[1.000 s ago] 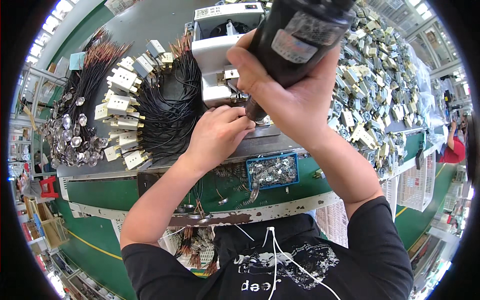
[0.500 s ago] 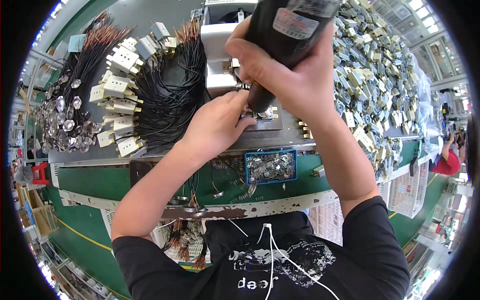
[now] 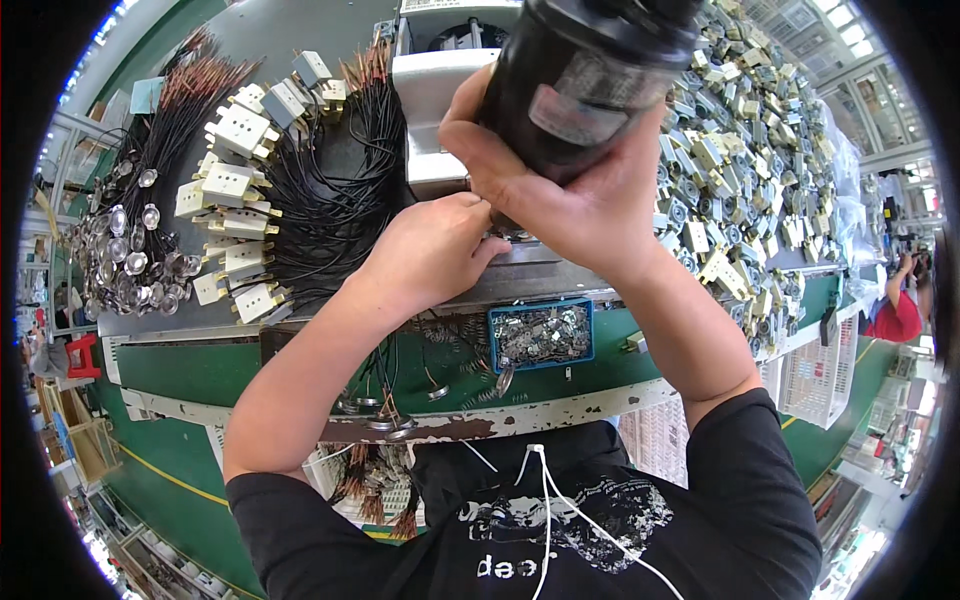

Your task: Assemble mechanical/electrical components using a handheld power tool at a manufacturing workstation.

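Observation:
My right hand [image 3: 590, 200] is wrapped round a thick black cylindrical tool that looks like an electric screwdriver [image 3: 580, 95], its upper end leaning to the right. The tool's lower end is hidden behind my hands. Just left of it, my left hand [image 3: 430, 245] is closed, fingertips pressed together at the work spot. Whatever these fingers hold is covered. A metal plate [image 3: 540, 252] shows beneath my hands, in front of a white machine housing [image 3: 430, 120].
White terminal blocks [image 3: 240, 130] with black wires [image 3: 335, 205] lie left, beside wired round metal discs [image 3: 130, 250]. A large pile of grey and cream blocks [image 3: 740, 150] covers the right. A blue tray [image 3: 492, 340] of small metal parts sits in front. Someone in red [image 3: 895, 320] is far right.
The tool has tilted and its upper end has come nearer, with my right hand shifting slightly left. The brass-ended part seen under its tip is now covered. My left hand stays almost in place.

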Available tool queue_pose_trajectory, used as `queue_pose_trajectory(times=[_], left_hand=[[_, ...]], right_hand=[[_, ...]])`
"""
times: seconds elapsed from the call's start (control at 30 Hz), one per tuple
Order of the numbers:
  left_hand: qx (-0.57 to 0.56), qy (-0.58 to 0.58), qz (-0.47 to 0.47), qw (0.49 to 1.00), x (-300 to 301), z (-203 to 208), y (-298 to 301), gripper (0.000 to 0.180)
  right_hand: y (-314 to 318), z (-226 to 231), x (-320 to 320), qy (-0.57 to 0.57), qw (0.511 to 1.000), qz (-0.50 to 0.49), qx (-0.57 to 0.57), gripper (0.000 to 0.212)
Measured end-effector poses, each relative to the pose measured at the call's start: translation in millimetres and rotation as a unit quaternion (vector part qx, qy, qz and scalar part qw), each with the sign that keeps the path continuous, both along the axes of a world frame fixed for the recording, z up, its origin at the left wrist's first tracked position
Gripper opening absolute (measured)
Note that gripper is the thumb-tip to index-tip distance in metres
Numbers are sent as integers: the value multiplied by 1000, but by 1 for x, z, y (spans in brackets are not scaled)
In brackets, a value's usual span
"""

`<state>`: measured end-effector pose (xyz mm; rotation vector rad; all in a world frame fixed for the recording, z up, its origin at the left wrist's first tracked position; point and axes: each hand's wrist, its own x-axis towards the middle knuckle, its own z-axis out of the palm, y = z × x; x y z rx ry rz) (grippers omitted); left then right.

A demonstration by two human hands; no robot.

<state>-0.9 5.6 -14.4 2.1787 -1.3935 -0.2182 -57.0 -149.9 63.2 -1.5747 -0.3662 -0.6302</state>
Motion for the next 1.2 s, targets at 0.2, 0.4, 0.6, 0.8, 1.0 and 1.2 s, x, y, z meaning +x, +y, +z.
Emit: queue_pose_trajectory(times=[0.2,0.4,0.6,0.8,1.0,1.2], left_hand=[[-48,-1,-5,999,2,-9,-4,23],[-75,-144,-19,987,-15,7,2,39],[-49,-77,-62,994,-10,17,2,35],[-66,-73,-77,992,-13,12,5,31],[-145,37,-62,987,-12,6,21,39],[-311,145,28,939,-6,13,68,48]], right_hand=[[3,2,3,-50,997,-11,-54,19],[-44,45,-29,-77,994,-73,13,25],[-79,36,-13,4,964,-264,7,34],[-114,16,-18,9,948,-311,-72,51],[-94,6,-19,-364,843,-369,-147,26],[-106,-52,-90,162,808,-206,-527,32]])
